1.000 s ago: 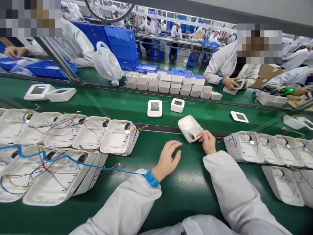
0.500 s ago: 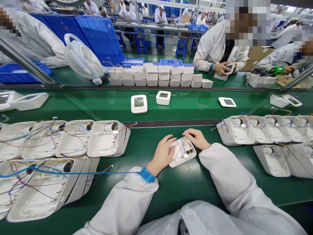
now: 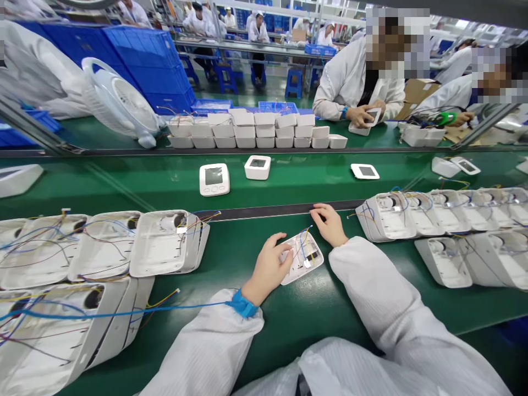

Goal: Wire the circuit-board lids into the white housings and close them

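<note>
A shallow white plastic casing (image 3: 297, 272) lies on the green bench in front of me, its inner side up, with thin blue, yellow and dark wires and a small motor-like part in it. My left hand (image 3: 266, 268) grips its left end, thumb over the rim and fingers at the far side. A blue wrist strap with a blue cord is round that wrist. My right hand (image 3: 330, 225) is off the casing, just beyond its upper right corner, with loosely bent fingers and nothing visible in them.
Wired white housings (image 3: 160, 247) stand in rows at left, and more housings (image 3: 394, 217) at right. Beyond a dark strip (image 3: 264, 212) lie finished-looking units with screens (image 3: 214, 179). Further back are stacked white housings (image 3: 245, 132), a fan (image 3: 119, 99) and a co-worker (image 3: 358, 82) handling a unit.
My right hand has let go of the casing's wires and moved up and away from it. My left hand stays at the casing. The whole view has shifted slightly.
</note>
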The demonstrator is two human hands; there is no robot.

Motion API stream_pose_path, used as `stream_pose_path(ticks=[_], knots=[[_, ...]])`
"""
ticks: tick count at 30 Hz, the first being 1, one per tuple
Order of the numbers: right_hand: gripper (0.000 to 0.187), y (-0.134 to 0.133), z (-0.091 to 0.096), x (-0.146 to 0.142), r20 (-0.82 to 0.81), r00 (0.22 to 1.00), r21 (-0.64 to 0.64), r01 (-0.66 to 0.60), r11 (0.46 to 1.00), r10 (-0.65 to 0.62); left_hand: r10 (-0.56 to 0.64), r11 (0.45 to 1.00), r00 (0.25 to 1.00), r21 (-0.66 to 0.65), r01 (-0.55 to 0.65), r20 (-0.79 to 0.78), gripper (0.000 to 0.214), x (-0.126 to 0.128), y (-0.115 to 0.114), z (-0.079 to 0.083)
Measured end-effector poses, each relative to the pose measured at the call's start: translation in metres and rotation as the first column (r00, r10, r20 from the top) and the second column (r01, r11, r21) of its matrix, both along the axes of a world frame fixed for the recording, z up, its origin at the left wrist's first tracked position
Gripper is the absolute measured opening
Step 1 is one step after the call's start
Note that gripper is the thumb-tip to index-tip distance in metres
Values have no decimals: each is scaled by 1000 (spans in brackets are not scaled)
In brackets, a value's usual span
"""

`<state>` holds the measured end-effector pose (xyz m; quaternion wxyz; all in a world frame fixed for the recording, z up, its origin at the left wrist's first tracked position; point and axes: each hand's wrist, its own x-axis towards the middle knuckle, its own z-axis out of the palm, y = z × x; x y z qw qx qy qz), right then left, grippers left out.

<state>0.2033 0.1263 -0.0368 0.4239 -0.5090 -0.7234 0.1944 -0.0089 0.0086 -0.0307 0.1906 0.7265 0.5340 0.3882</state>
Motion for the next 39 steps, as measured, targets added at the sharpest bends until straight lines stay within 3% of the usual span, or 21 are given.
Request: stream_pose_path(ticks=[4,8,12,15,18,21,25,30,33,35,37,39], knots=[[27,37,-5,10,245,948,64,192,979,-202,11,997,1000,79,-9,-24,19,0,0,-4],[41,90,3,16,474,815,-106,428,898,-332,-18,997,999,68,21,-51,21,0,0,-6],[51,133,17,21,530,774,-188,506,842,-347,-203,978,973,20,206,-107,28,0,0,-4],[56,151,21,30,575,716,-180,582,793,-395,-278,959,952,19,283,-131,30,0,-1,-2],[64,158,16,39,613,652,-178,665,725,-447,-258,965,962,23,261,-94,27,1,-1,-1],[68,161,8,44,641,613,-171,701,693,-462,-252,967,965,3,253,-76,27,1,-1,-1],[60,156,7,39,654,598,-114,683,722,-463,-256,966,964,-42,253,-75,28,1,-1,0],[47,129,21,25,640,640,0,554,833,-425,-258,965,966,-59,256,-20,27,1,-2,3],[43,107,37,13,519,791,102,320,942,-325,-226,970,966,-62,236,126,25,1,-1,5],[36,91,54,3,363,902,198,171,965,-235,-117,988,942,-62,143,316,21,1,2,6],[31,70,75,-8,228,958,239,118,964,-174,59,994,829,-112,4,557,21,-2,7,8],[30,41,95,-20,54,997,176,44,983,-54,210,973,568,-229,-39,796,28,-5,12,14]])
